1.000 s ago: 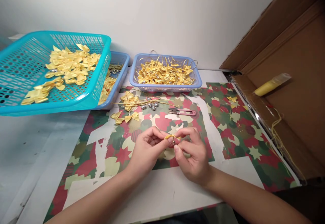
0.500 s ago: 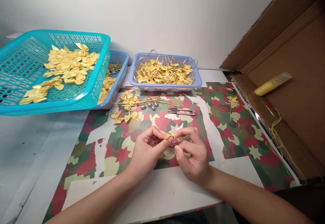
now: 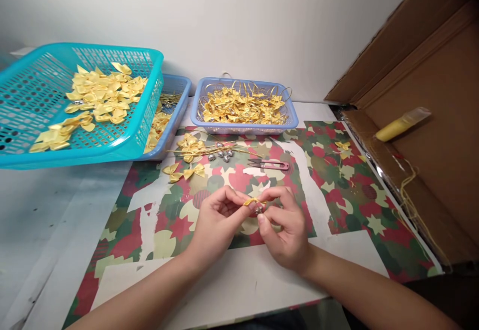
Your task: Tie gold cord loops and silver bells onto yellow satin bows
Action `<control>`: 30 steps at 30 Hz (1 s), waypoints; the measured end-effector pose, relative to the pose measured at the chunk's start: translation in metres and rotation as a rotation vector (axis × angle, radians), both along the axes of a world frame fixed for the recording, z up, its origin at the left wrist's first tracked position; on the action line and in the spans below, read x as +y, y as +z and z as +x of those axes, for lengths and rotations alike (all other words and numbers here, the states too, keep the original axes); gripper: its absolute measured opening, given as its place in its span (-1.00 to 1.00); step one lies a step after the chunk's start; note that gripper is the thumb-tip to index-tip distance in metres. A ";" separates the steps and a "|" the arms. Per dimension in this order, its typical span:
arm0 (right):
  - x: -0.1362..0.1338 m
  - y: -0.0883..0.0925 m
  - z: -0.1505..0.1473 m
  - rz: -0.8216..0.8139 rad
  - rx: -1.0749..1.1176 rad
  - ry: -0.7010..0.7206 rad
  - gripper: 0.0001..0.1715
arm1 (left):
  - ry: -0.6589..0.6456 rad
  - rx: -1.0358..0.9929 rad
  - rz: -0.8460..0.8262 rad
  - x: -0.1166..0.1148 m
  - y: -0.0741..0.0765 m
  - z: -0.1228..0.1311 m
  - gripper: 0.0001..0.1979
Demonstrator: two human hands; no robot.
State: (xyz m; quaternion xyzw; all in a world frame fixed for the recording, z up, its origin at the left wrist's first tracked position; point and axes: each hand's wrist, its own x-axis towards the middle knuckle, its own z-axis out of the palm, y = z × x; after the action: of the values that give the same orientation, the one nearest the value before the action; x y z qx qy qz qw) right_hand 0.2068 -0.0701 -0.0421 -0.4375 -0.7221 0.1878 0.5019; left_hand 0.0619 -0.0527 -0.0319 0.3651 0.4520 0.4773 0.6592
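Between my two hands, above the patterned table cover, is a yellow ribbon bow (image 3: 251, 202). My left hand (image 3: 220, 220) pinches the bow between thumb and forefinger. A small silver jingle bell (image 3: 258, 210) hangs just below it, at the fingertips of my right hand (image 3: 283, 228). That hand is closed, its thumb and fingers on the bell and its forefinger against the bow's right end. Whether a thread or wire joins bow and bell is too small to tell. Beyond my hands lie loose yellow bows (image 3: 183, 172), several silver bells (image 3: 225, 155) and gold wire stems (image 3: 239, 149).
Pink thread snips (image 3: 268, 164) lie ahead of my hands. A blue basket (image 3: 245, 129) of wired bows stands at the back. On the left, a turquoise basket (image 3: 123, 148) of bows overlaps another blue basket (image 3: 179, 115). A cardboard wall (image 3: 430, 71) with a yellow-filled tube (image 3: 402, 124) borders the right.
The bell shows a little more clearly under the bow. Both hands keep nearly the same place and grip, and everything on the table stays put.
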 end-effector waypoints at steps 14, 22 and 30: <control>-0.003 0.004 -0.002 -0.122 0.061 0.011 -0.72 | 0.020 0.219 0.221 -0.007 -0.005 -0.001 -0.82; -0.005 0.000 -0.002 -0.042 -0.006 0.017 -0.76 | 0.016 0.118 0.109 -0.006 -0.003 0.000 -0.78; -0.007 -0.005 -0.003 -0.065 -0.014 0.038 -0.76 | 0.014 0.084 0.071 -0.004 0.000 -0.001 -0.73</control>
State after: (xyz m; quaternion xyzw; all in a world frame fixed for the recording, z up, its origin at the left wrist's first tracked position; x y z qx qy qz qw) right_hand 0.2034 -0.0769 -0.0475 -0.4412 -0.7273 0.2173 0.4786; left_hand 0.0611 -0.0563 -0.0320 0.4048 0.4645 0.4821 0.6229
